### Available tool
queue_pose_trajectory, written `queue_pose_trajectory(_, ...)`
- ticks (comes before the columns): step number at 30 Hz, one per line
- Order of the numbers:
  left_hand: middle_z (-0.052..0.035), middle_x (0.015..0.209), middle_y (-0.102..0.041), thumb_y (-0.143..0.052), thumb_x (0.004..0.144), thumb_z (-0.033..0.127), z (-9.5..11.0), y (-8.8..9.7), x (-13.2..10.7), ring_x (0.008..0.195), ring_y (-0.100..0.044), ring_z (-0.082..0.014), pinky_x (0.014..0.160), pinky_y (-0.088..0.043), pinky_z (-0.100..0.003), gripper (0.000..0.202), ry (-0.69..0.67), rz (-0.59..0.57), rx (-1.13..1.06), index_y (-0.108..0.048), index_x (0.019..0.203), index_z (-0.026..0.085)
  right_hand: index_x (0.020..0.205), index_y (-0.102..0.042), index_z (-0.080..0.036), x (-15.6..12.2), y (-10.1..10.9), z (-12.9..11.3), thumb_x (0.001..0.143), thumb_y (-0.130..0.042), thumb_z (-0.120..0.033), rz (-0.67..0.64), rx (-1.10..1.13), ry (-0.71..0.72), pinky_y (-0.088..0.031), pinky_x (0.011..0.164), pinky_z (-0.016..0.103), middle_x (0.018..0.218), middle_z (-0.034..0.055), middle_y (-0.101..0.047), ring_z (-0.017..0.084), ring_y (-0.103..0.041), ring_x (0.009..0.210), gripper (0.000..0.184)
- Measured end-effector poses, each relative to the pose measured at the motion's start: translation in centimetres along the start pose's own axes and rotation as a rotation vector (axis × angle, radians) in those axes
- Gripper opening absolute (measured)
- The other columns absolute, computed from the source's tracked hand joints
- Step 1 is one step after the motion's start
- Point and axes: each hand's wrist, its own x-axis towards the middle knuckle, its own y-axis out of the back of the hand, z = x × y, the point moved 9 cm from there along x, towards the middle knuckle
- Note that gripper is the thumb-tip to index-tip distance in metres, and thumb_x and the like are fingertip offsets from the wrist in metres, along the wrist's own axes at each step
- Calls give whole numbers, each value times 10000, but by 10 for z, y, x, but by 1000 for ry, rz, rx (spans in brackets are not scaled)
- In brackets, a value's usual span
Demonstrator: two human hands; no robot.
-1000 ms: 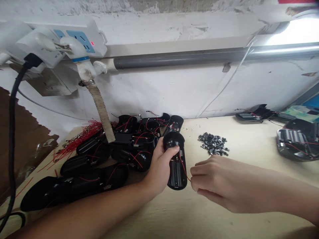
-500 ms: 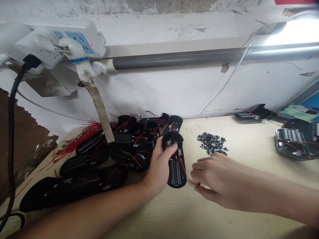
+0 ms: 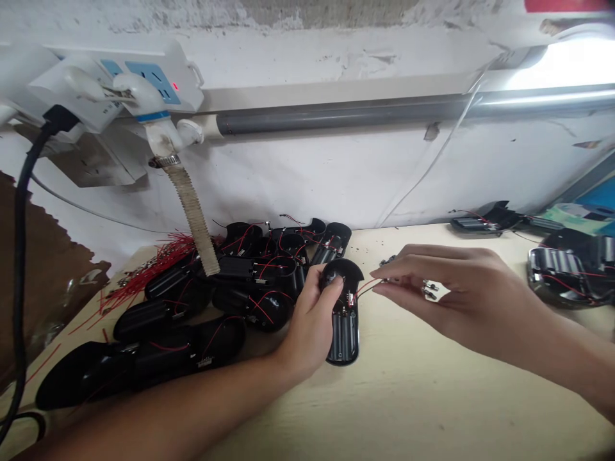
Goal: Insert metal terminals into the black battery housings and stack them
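My left hand (image 3: 310, 320) is closed around a black plastic housing (image 3: 344, 339) with a ribbed battery compartment, its thumb pressed on the rounded upper end. From the housing's right side run a red and a dark wire (image 3: 366, 286). Thumb and fingers of my right hand (image 3: 446, 282) pinch the far ends of these wires. Behind that hand lies a pile of small metal parts (image 3: 430, 291), mostly hidden by the fingers. To the left of my left hand, several similar black housings (image 3: 259, 307) with red wires lie heaped together.
A bundle of red wires (image 3: 166, 262) lies at the table's left. A ribbed hose (image 3: 192, 218) hangs from a tap over the heap. More housings (image 3: 560, 269) sit at the right. A power strip (image 3: 158, 77) and a grey pipe (image 3: 336, 115) run along the wall.
My right hand has moved up and forward, drawing the wires from low on the housing's right to near its upper end, and now covers the metal parts. The left hand keeps its hold.
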Motion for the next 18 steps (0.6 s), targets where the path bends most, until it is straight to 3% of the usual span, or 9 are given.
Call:
queue_pose_trajectory(4, -47, 1153, -695, -469, 1139, 528, 6, -5, -3, 1135, -607, -231, 1038, -444, -346, 337, -86, -94, 92, -644, 1190, 245, 1047, -782, -190, -2, -5, -4, 1034, -735, -146, 94, 25, 101, -519, 640, 280, 884, 54, -728, 147, -665, 751, 66)
queue_pose_trajectory(8, -84, 1337, -691, -358, 1155, 611, 9, -11, -7, 1272, -595, -252, 1144, -410, -385, 492, -144, -183, 142, -635, 1308, 234, 1079, -773, -193, -8, -13, -6, 1000, -778, -133, 171, -54, 174, -509, 657, 314, 905, 64, -665, 172, -634, 788, 99)
queue_pose_trajectory(14, -91, 1416, -681, -327, 1166, 594, 11, -16, -6, 1351, -571, -270, 1183, -404, -411, 516, -189, -230, 144, -647, 1305, 214, 992, -747, -172, -11, -24, -6, 981, -748, -57, 211, -100, 206, -538, 728, 352, 1028, 99, -660, 193, -628, 883, 116)
queue_pose_trajectory(18, -91, 1427, -675, -373, 1158, 498, 1, -17, -5, 1380, -567, -295, 1193, -399, -434, 426, -146, -257, 37, -629, 1345, 215, 910, -722, -158, -11, -27, -4, 968, -725, -35, 228, -78, 175, -518, 710, 348, 1019, 102, -668, 189, -621, 863, 136)
